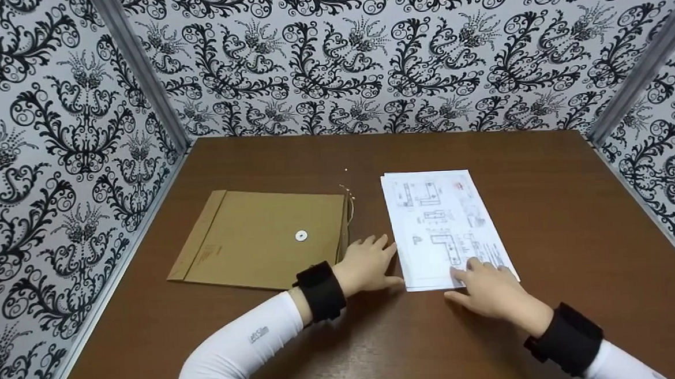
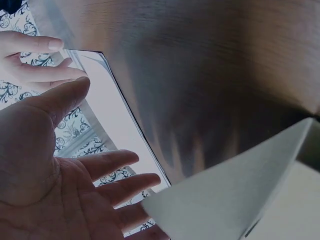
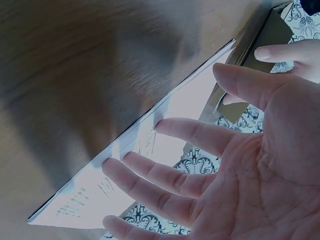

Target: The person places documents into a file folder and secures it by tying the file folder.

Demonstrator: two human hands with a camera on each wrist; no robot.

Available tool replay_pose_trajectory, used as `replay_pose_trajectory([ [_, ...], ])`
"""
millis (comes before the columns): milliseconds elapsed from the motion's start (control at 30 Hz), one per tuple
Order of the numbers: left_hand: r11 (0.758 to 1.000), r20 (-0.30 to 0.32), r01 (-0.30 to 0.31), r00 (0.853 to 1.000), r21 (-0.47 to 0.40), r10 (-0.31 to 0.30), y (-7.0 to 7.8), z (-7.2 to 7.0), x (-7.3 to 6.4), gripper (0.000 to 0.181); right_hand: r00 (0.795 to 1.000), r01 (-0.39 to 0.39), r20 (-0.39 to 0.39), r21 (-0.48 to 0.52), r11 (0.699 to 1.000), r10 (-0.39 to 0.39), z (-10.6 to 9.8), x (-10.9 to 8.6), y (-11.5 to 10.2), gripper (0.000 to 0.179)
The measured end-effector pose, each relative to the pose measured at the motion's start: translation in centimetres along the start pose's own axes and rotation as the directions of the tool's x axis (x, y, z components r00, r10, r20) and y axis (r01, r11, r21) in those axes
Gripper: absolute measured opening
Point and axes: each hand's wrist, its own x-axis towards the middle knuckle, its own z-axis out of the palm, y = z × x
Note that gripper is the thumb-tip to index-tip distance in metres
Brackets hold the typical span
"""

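Note:
A stack of white sheets (image 1: 431, 222) printed with technical drawings lies on the brown table, its edges slightly uneven. My left hand (image 1: 369, 266) is at the stack's lower left edge, fingers spread and fairly straight. Over the lower right corner reaches my right hand (image 1: 489, 288), its fingertips on the top sheet and its thumb off the near edge. The right wrist view shows the right palm (image 3: 240, 170) with extended fingers against the sheets (image 3: 187, 97). In the left wrist view the left fingers (image 2: 112, 162) extend toward the long edge of the paper (image 2: 112, 107).
A tan document envelope (image 1: 253, 234) lies left of the stack, with a white button (image 1: 301, 236) and a loose string (image 1: 350, 209) at its right edge. Its near right part passes beneath the left wrist in the head view. Patterned walls (image 1: 336, 56) border the table (image 1: 289, 157).

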Motion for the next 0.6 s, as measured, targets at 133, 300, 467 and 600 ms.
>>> replay_pose_trajectory([
  [133,1.000,0.008,0.001,1.000,0.001,-0.001,0.12,0.20,0.34,0.081,1.000,0.014,0.016,-0.008,1.000,-0.014,0.02,-0.07,-0.44,0.061],
  [300,1.000,0.010,-0.004,1.000,0.004,0.004,0.26,0.44,0.64,0.082,0.999,0.025,0.024,-0.007,1.000,-0.025,0.07,-0.11,-0.78,0.062],
  [467,1.000,0.011,-0.009,1.000,0.022,0.009,0.31,0.67,0.74,0.082,0.999,0.026,0.023,0.011,1.000,-0.026,0.13,-0.15,-0.94,0.060],
  [600,0.999,-0.001,-0.016,1.000,0.040,0.016,0.35,0.76,0.64,0.084,0.999,0.030,0.015,0.027,0.999,-0.030,0.00,-0.15,-0.81,0.059],
])
